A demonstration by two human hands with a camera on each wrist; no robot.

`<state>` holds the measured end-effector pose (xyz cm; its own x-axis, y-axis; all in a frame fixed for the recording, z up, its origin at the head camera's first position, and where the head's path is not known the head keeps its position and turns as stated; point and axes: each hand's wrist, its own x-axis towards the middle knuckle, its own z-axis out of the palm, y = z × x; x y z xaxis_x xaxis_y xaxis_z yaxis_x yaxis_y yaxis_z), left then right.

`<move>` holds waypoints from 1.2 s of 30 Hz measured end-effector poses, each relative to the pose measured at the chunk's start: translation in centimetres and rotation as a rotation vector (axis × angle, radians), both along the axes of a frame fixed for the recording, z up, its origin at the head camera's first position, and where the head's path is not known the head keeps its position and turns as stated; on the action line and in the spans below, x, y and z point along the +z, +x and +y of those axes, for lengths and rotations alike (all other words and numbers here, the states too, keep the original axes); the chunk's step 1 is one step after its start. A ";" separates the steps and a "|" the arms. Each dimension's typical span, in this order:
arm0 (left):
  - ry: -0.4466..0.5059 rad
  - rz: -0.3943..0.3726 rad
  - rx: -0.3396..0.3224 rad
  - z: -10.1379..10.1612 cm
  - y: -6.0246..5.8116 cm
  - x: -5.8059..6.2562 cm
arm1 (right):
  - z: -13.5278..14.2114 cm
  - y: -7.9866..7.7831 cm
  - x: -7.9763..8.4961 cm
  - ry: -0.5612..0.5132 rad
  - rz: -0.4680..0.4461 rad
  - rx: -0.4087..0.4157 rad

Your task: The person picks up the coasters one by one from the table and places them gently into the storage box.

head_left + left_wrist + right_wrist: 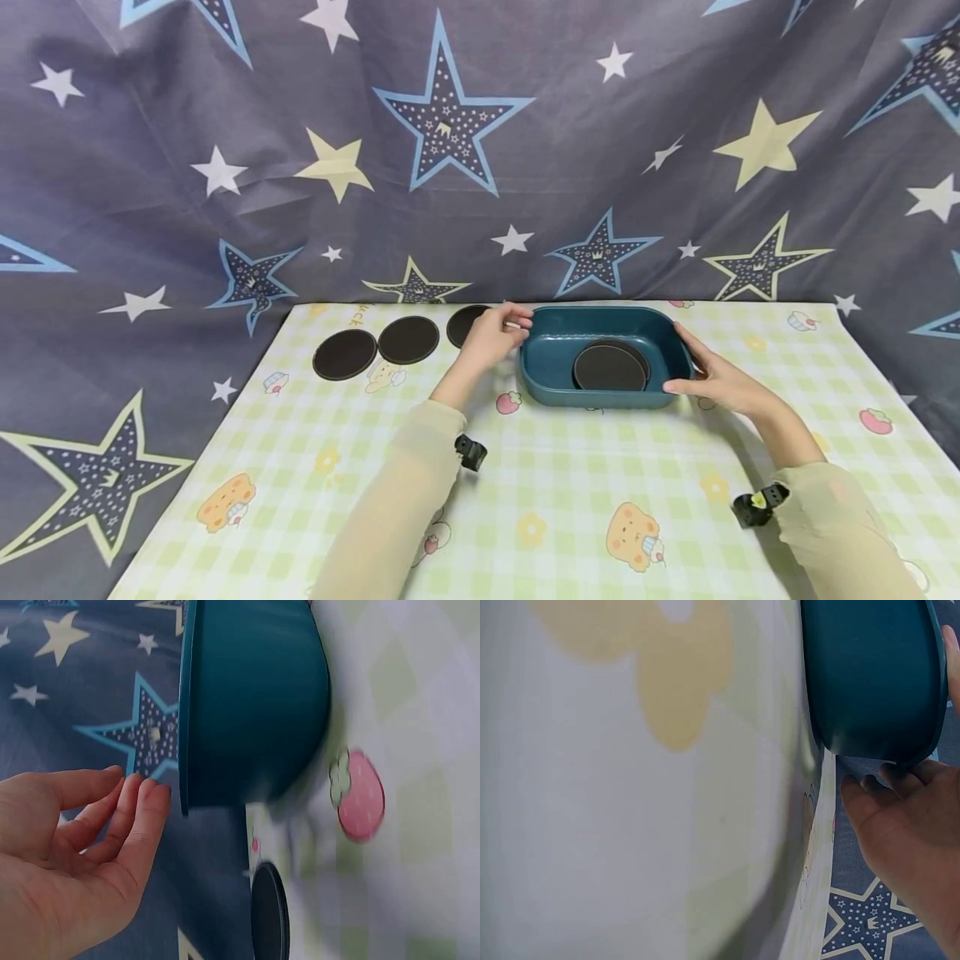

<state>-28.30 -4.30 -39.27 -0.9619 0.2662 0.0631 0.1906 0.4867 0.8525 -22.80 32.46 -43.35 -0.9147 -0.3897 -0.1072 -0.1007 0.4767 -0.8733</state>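
A teal oblong dish [555, 396] sits toward the back of the table, right of centre. Inside lie stacked round black coasters [611, 367] with a stitched edge. My right hand [723, 383] grips the dish's right end, thumb at the front rim and fingers along the outer wall. The right wrist view shows those fingertips [900, 778] against the dish. Beside the left rim hovers my left hand [491, 337], fingers loosely bent and holding nothing. In the left wrist view a small gap separates its fingertips [156, 791] from the rim.
Two black coasters [345, 355] [408, 340] lie flat at the back left. A third coaster [463, 323] is partly hidden behind my left hand. A green checked tablecloth [540, 483] covers the table, and a grey star-patterned curtain [300, 83] hangs along its back edge.
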 end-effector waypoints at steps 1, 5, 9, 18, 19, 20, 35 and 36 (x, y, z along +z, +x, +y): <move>-0.001 0.005 0.008 -0.4 -0.1 0.0 | 0.0 0.0 0.0 -0.001 0.000 -0.001; 0.006 -0.001 0.042 -2.1 -0.2 -0.1 | 0.0 0.0 0.0 -0.007 0.000 0.000; 0.011 -0.023 0.079 -4.0 -0.5 -0.3 | -0.1 0.0 0.0 -0.010 -0.002 0.000; 0.071 -0.031 0.167 -8.9 -0.8 -0.8 | -0.1 0.0 0.1 -0.011 -0.007 -0.004; 0.077 -0.029 0.177 -9.4 -0.8 -0.9 | -0.1 0.0 0.0 -0.011 -0.009 -0.006; 0.077 -0.030 0.186 -10.0 -0.8 -0.9 | -0.1 0.0 0.0 -0.010 -0.009 -0.005; 0.043 -0.017 0.351 -17.5 -0.5 -1.3 | 0.0 0.0 -0.1 -0.015 -0.008 -0.004; 0.051 -0.011 0.364 -18.0 -0.4 -1.4 | 0.0 0.0 0.0 -0.014 -0.007 -0.004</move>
<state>-28.75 -22.32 -40.69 -0.9937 -0.0969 0.0567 0.0036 0.4776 0.8786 -22.81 32.47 -43.40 -0.9153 -0.3878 -0.1085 -0.0927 0.4649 -0.8805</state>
